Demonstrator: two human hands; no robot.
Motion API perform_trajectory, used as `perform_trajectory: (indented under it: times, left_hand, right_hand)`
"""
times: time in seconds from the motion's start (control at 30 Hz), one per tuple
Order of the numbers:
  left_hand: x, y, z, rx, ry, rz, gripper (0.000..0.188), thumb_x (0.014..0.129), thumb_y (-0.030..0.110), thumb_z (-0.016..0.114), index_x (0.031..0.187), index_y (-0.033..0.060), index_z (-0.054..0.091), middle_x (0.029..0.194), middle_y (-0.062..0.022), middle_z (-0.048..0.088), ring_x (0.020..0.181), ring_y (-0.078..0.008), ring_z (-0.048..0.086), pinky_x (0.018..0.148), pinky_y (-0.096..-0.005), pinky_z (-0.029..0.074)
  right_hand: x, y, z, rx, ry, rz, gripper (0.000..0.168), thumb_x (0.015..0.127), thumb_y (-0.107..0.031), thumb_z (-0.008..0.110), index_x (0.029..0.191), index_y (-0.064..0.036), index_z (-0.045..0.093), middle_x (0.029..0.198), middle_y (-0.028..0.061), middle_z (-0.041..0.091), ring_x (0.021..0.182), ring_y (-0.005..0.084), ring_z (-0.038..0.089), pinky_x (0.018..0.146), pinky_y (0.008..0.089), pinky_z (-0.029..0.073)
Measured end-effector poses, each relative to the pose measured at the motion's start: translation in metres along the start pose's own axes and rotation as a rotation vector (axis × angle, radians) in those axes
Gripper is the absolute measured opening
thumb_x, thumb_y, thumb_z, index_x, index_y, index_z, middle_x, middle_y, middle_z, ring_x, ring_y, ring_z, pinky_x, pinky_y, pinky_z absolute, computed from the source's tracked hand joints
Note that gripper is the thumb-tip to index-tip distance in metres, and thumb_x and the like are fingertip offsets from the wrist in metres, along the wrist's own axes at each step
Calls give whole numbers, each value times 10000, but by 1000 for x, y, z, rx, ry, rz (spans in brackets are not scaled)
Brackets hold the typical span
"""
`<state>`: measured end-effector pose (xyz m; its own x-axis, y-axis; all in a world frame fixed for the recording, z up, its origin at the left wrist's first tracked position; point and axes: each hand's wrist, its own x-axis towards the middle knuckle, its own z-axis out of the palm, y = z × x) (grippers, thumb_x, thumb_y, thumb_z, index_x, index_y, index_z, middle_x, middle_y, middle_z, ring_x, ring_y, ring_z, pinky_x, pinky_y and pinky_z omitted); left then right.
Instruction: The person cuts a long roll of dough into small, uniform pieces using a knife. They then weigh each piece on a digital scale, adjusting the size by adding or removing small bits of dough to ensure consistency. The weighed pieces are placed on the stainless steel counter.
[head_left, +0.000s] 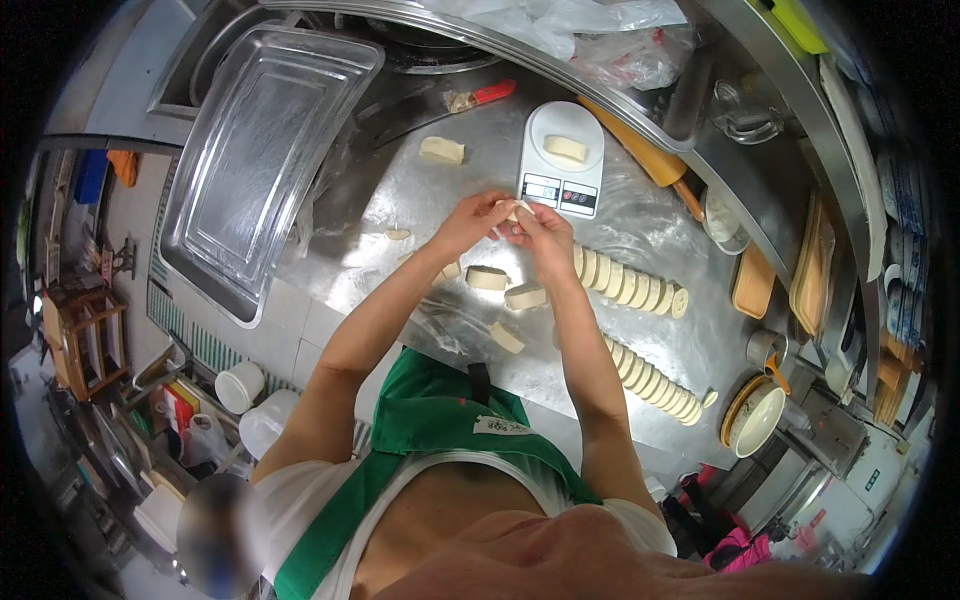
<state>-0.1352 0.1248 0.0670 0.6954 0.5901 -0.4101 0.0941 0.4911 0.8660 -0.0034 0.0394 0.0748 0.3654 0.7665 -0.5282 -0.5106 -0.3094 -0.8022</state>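
Both hands meet over the steel worktable (405, 180), just in front of a white digital kitchen scale (562, 120). Between their fingertips is a small piece of pale dough (523, 208). My left hand (478, 217) pinches it from one side and my right hand (546, 229) from the other. A block of dough (565, 148) rests on the scale's round platform. Nearer my body lie several cut dough blocks (487, 277) and a flat dough strip (507, 337). Right of my right forearm run two rows of sliced dough, an upper row (626, 281) and a lower row (656, 382).
A large steel tray (262, 165) overhangs the table's left side. A red-handled knife (450, 105) lies beyond a separate dough piece (442, 150). Behind the scale, a wooden rolling pin (637, 142) leans along the shelf edge. A bowl (756, 420) stands at the right.
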Motion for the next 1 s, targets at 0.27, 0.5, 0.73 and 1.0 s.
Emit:
perform_trajectory:
  times: [0.27, 0.5, 0.73, 1.0]
  left_hand:
    - [56, 3, 20, 275, 140, 237, 205, 896, 184, 584, 780, 15, 600, 576, -17, 567, 504, -66, 516, 448, -241, 406]
    - [156, -1, 27, 487, 352, 293, 167, 816, 182, 641, 844, 18, 644, 688, -103, 660, 571, -167, 628, 556, -309, 496]
    - [181, -35, 14, 547, 468, 295, 220, 774, 222, 696, 909, 52, 654, 734, -97, 669, 680, -198, 650, 653, -312, 506]
    - [116, -40, -14, 246, 488, 302, 237, 864, 139, 621, 1090, 73, 588, 700, -7, 562, 522, -61, 458, 435, -224, 355]
  right_hand:
    - [41, -23, -49, 17, 211, -158, 133, 824, -97, 669, 910, 3, 652, 727, 27, 595, 576, 86, 538, 515, 231, 508]
    - [111, -57, -76, -142, 288, -269, 159, 825, -70, 632, 956, 20, 638, 738, 23, 592, 584, 79, 544, 482, 228, 501]
    - [141, -34, -89, -360, 385, -344, 156, 757, -94, 716, 834, -10, 610, 726, 29, 610, 572, 88, 552, 439, 230, 476]
    - [135, -47, -108, -234, 430, -197, 201, 807, -111, 672, 955, -7, 584, 812, 42, 619, 667, 119, 576, 584, 260, 488]
